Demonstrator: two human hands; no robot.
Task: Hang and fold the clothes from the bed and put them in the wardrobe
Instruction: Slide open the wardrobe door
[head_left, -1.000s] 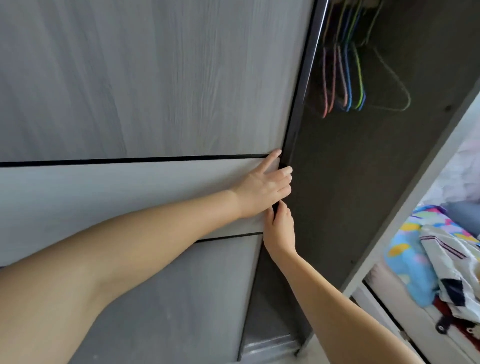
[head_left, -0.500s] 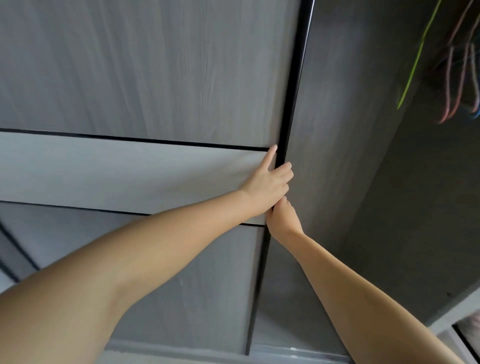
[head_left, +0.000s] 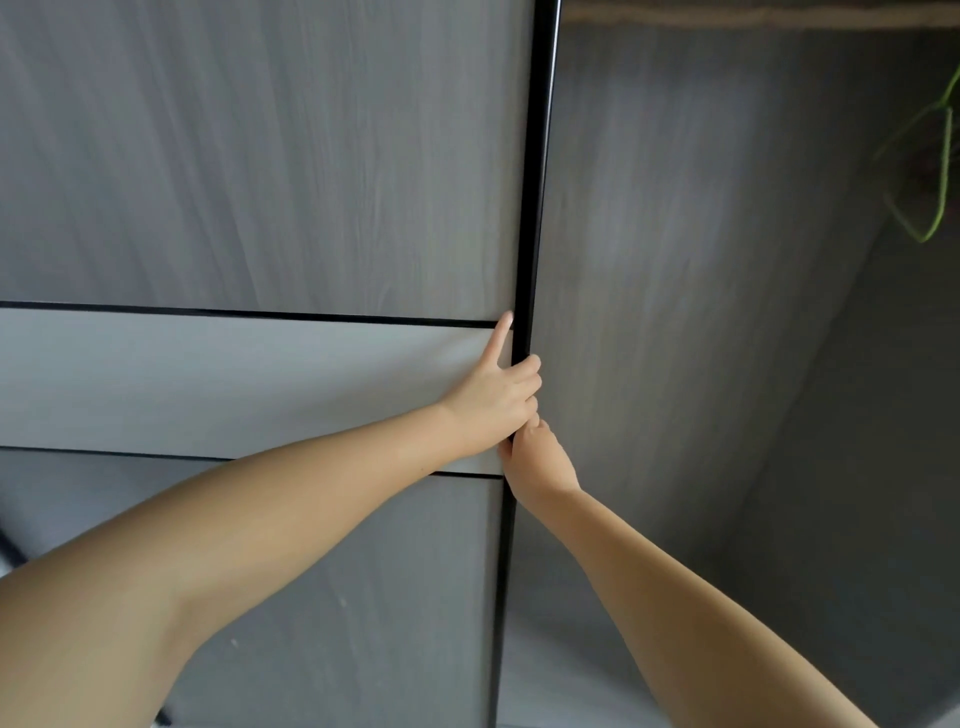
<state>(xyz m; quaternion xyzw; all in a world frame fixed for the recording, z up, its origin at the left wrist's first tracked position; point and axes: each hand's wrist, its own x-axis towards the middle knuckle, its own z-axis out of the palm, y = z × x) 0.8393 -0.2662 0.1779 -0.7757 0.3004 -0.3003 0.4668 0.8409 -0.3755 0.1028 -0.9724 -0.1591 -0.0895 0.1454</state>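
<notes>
Wardrobe door (head_left: 260, 182) slid further left, both hands (head_left: 514, 415) still gripping its black edge (head_left: 535, 208).

Single head view, close, facing the wardrobe door (head_left: 260, 182) beyond outstretched arms

Two bare, sleeveless forearms

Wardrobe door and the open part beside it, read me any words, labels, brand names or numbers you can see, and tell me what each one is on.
None: no text, label, brand or number shows anywhere in the head view.
The wardrobe door, its black edge strip and the inner wardrobe panel are plain wood grain.
The green hanger carries no tag.
The left hand and right hand at the door's edge bear no writing.
</notes>
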